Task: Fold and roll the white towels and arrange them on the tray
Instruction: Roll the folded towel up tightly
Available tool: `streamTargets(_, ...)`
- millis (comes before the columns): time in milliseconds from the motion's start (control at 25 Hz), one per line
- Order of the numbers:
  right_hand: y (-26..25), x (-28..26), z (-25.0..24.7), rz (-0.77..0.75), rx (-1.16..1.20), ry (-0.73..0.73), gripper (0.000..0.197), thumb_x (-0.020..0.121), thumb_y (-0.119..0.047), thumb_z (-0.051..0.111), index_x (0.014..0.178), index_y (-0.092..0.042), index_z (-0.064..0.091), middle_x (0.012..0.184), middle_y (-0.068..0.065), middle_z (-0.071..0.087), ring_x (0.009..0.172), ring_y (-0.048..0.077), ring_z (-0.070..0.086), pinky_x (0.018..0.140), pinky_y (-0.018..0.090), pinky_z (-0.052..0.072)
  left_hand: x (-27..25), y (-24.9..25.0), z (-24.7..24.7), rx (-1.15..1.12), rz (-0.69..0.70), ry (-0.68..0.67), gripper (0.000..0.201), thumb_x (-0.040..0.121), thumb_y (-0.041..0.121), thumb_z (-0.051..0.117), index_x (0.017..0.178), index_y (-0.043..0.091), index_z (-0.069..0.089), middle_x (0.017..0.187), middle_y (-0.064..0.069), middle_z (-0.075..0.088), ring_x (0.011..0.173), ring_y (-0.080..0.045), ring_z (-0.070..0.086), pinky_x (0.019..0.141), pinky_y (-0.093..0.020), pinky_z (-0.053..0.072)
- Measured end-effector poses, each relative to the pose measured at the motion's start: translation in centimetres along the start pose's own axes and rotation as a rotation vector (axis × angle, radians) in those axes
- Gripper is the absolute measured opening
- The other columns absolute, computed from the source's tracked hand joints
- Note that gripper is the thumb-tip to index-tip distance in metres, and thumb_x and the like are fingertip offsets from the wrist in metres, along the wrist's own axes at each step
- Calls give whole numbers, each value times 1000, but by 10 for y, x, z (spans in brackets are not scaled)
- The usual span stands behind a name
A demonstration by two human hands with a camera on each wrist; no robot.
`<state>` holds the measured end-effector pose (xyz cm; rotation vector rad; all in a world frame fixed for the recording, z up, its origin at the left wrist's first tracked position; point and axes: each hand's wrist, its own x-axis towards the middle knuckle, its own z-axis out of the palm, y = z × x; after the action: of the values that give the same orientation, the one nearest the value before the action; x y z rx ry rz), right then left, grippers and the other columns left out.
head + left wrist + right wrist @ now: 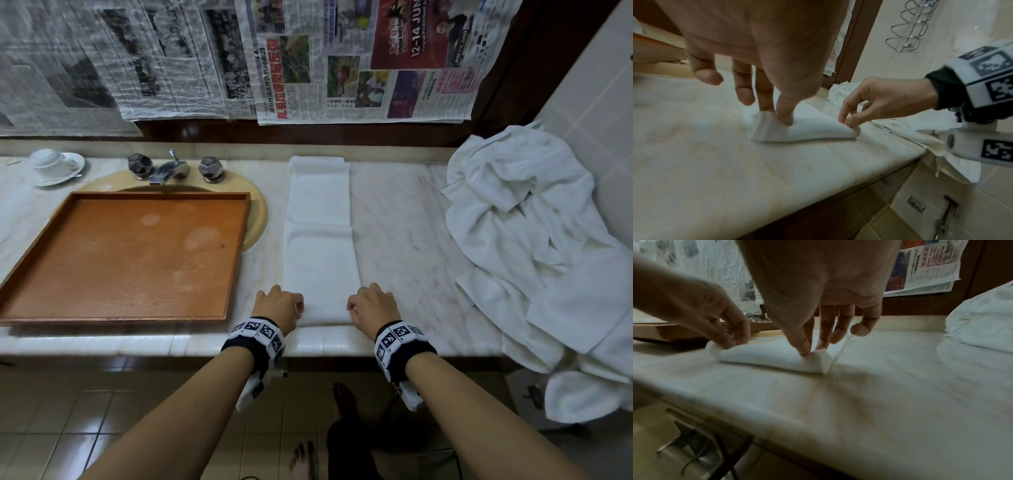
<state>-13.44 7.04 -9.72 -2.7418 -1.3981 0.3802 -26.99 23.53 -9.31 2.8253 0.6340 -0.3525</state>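
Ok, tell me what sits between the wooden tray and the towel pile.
In the head view, the folded towel strip lies on bare marble counter between the tray and the towel pile.

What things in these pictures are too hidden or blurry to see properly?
- Head view: the pile of towels runs off the right edge, so they cannot be counted.
- Head view: the sink basin lies under the tray.
- Head view: the newspaper small print is too tiny to read.
- Head view: the left hand and right hand cover the folded towel corners; the grip shows only from the wrists.
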Motion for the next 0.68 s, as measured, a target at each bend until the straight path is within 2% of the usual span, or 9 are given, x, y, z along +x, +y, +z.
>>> streamTargets(120, -8, -5, 16, -76, 104, 120, 13, 82, 3, 63, 81, -10, 65, 86, 4, 59, 79, 23, 57, 58, 30, 37, 1, 8, 8, -116, -12, 60, 17, 90, 7, 56, 99, 17, 66, 103, -1, 59, 93, -23, 58, 73, -28, 43)
streamTargets(200, -8, -8, 25, -99, 163, 136, 10, 76, 1, 66, 76, -8, 63, 80, 6, 59, 74, 23, 57, 55, 31, 41, -3, 11, 15, -136, -9, 89, 19, 90, 5, 52, 96, 13, 68, 101, -3, 60, 86, -25, 60, 68, -28, 43)
streamTargets(280, -6, -10, 27, -132, 188, 144, 11, 70, -7, 70, 77, -9, 61, 80, 5, 59, 75, 23, 57, 54, 31, 46, -8, 12, 18, -145, -2, 113, 18, 89, 16, 53, 98, 11, 68, 101, -4, 60, 89, -25, 59, 71, -30, 45)
streamTargets(400, -5, -9, 28, -152, 158, 114, 28, 58, 0, 79, 74, -12, 59, 73, 2, 58, 70, 22, 58, 46, 27, 42, -9, 12, 20, -125, 29, 88, 27, 88, 30, 62, 107, 11, 64, 108, -3, 57, 102, -21, 52, 82, -30, 46)
streamTargets(480, -5, -7, 26, -151, 158, 115, 23, 63, 5, 75, 78, -9, 63, 76, 5, 62, 75, 26, 60, 54, 30, 45, -6, 12, 17, -60, 38, 79, 29, 91, 29, 61, 113, 11, 63, 114, -3, 57, 108, -21, 48, 85, -30, 44)
streamTargets(560, -4, -6, 17, -164, 131, 81, 17, 76, -1, 66, 93, -5, 65, 90, 9, 65, 90, 31, 60, 73, 37, 47, -5, 11, 15, 54, 65, 70, 28, 93, 28, 55, 117, 13, 61, 116, -3, 57, 112, -23, 45, 88, -31, 41)
streamTargets(600, -3, -8, 12, -167, 87, 20, 20, 84, -7, 60, 104, -7, 64, 101, 8, 65, 100, 29, 56, 82, 37, 44, -5, 10, 14, 99, 83, 59, 29, 94, 29, 52, 118, 14, 60, 117, -2, 56, 113, -24, 44, 90, -32, 39)
streamTargets(680, 0, -9, 4, -165, 7, -56, 26, 95, -16, 48, 119, -15, 58, 116, 0, 61, 112, 21, 50, 92, 37, 35, -7, 7, 12, 138, 121, 26, 29, 97, 27, 47, 120, 15, 59, 118, -3, 56, 113, -24, 44, 91, -33, 37)
